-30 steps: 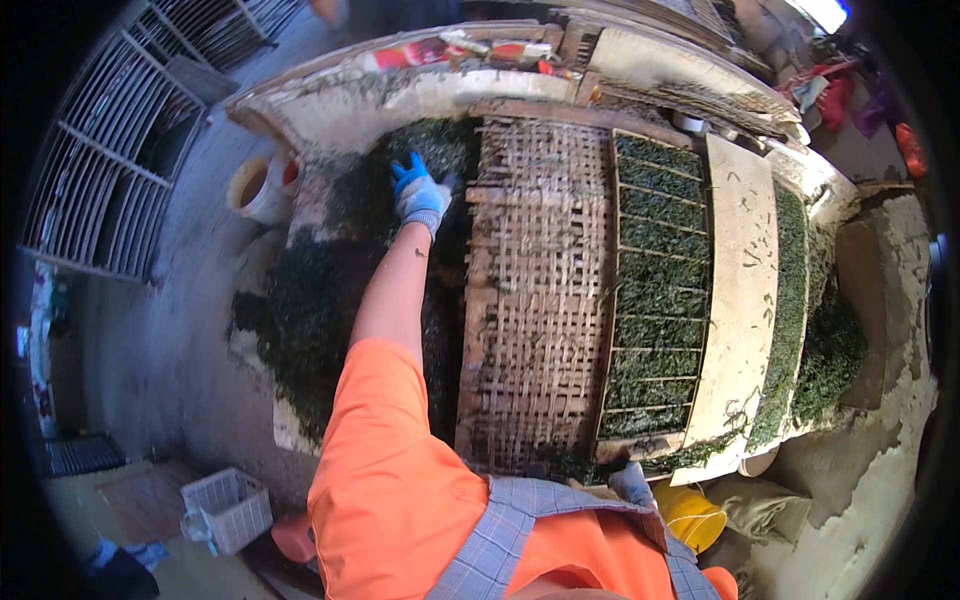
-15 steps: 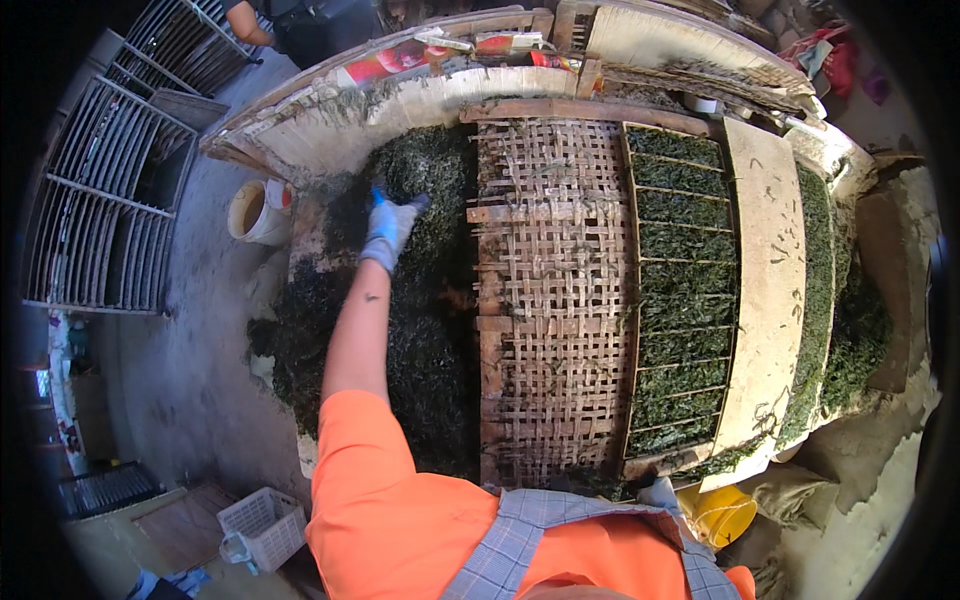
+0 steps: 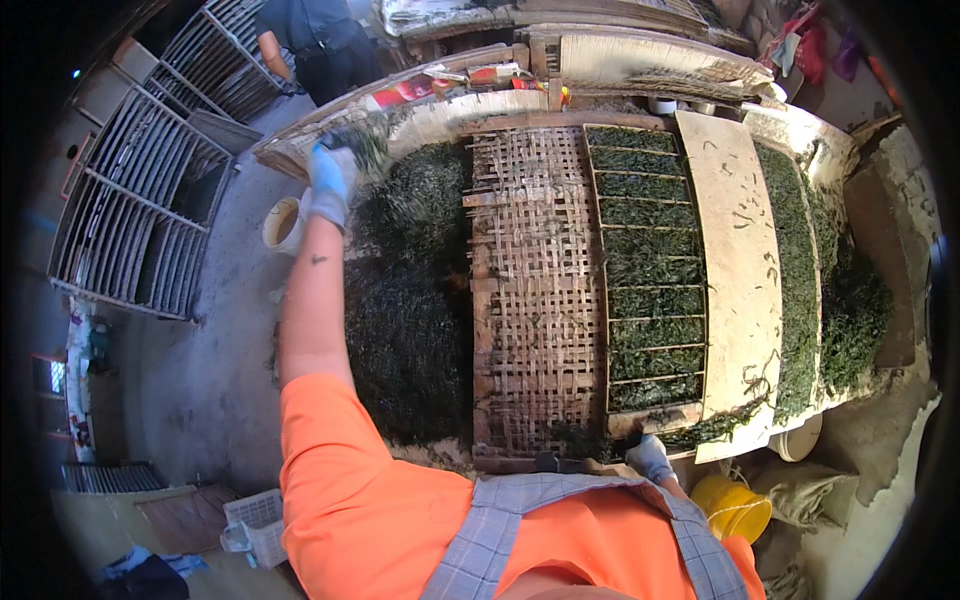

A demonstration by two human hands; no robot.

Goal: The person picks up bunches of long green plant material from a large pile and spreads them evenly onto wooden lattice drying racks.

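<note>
left hand (image 3: 327, 185), blue-gloved, clamped on a raised clump of dark green wet seaweed (image 3: 362, 147) over the far-left corner of the heap-covered worktop (image 3: 300, 135) | right hand (image 3: 650, 458), gloved, near edge by woven bamboo mat (image 3: 530, 300), grip unclear | risk: strands likely slip, dropping off the edge

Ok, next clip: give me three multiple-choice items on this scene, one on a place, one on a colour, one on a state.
1. Where is the left hand?
A. raised at the far left end of the dark green heap
B. on the yellow bucket
C. on the pale board

2. What colour is the bucket near the right hand?
A. red
B. yellow
C. black

3. What state is the left hand in?
A. empty and flat
B. out of view
C. closed on a tuft of green strands

Key: 1 A, the glove is up over the heap's far corner; 2 B, plainly yellow; 3 C, strands stick out of the glove.
</note>
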